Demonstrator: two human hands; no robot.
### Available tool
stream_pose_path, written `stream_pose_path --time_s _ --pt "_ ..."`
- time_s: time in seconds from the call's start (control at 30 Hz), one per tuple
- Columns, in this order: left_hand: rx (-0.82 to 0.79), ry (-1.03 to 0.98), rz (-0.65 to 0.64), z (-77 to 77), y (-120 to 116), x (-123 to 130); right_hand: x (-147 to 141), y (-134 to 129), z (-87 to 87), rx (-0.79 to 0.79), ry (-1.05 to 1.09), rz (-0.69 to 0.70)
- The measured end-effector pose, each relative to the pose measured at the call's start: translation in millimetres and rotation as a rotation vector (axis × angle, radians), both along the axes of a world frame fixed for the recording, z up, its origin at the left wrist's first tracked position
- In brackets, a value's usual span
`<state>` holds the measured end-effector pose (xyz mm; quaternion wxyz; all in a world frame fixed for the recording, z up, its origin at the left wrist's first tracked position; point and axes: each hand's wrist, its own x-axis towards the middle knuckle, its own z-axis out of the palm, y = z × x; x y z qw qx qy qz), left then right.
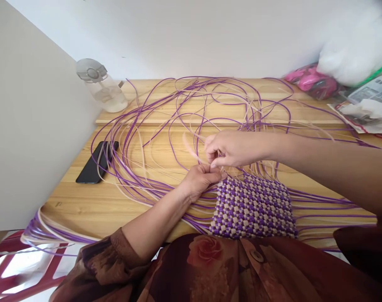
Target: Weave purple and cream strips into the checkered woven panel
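Note:
A woven panel (254, 207) in a purple and beige pattern lies at the table's front edge, close to my body. Long purple and beige strands (137, 121) run out from its sides and far edge and loop across the table. My left hand (200, 180) pinches at the panel's far left corner, its fingertips closed on strands there. Just above it, my right hand (227, 149) is closed on a beige strand, whose pale length blurs off to the left. Exactly which strand the left fingers hold is partly hidden.
At the left, a black phone (98, 162) lies under some strands. A clear bottle (103, 88) with a grey lid stands at the back left near the wall. Plastic bags (317, 79) and papers sit at the back right. A raised ledge (166, 122) crosses the table.

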<state>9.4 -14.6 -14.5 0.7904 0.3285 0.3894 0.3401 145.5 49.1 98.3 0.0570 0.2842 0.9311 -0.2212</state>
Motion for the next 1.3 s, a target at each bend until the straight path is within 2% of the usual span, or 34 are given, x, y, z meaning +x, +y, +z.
stream_pose_path --time_s 0.07,0.17,0.27,0.33,0.4,0.57,0.67,0.8,0.93,1.03,1.1,1.17,1.23,1.3 --pt "0.028 -0.016 0.017 -1.4 -0.2 -0.3 -6.0 4.4 2.5 -0.07 -0.058 0.045" --pt "0.028 -0.044 -0.014 -2.1 0.2 -1.0 -5.9 16.1 4.3 -0.271 -0.183 0.036" --pt "-0.001 -0.038 -0.041 -1.1 0.8 -1.6 0.9 27.3 8.1 -0.411 -0.184 0.056" --pt "-0.026 -0.008 -0.04 -0.5 0.7 -1.6 2.6 29.4 8.0 -0.389 -0.145 0.041" --pt "-0.019 -0.004 -0.03 -0.3 0.3 -1.0 -0.6 25.5 2.1 -0.297 -0.085 0.028" --pt "-0.025 -0.075 0.056 1.1 -0.5 0.0 -16.1 6.1 -27.0 -0.106 0.021 0.002" --pt "-0.093 -0.122 0.045 3.3 0.5 -1.0 -15.2 5.4 -36.4 -0.106 0.062 0.026" --pt "-0.161 -0.172 0.077 3.2 2.6 -1.9 -8.2 15.2 -39.1 -0.126 0.121 0.104" --pt "-0.189 -0.147 0.089 0.4 4.4 -2.7 -7.9 18.5 -36.8 -0.142 0.116 0.036" --pt "-0.182 -0.122 0.028 0.5 5.1 -4.9 -2.7 5.3 -27.5 -0.011 0.17 -0.109" --pt "-0.168 -0.114 -0.033 1.4 5.3 -6.7 7.5 -14.3 -21.2 0.172 0.214 -0.276" --pt "-0.156 -0.109 -0.068 1.8 5.6 -8.1 21.6 -40.7 -20.7 0.289 0.234 -0.387" --pt "-0.141 -0.106 -0.084 1.3 6.2 -9.2 34.8 -68.3 -29.0 0.302 0.265 -0.377" --pt "-0.118 -0.108 -0.1 0.2 7.2 -10.4 42.8 -90.8 -44.1 0.392 0.357 -0.365"
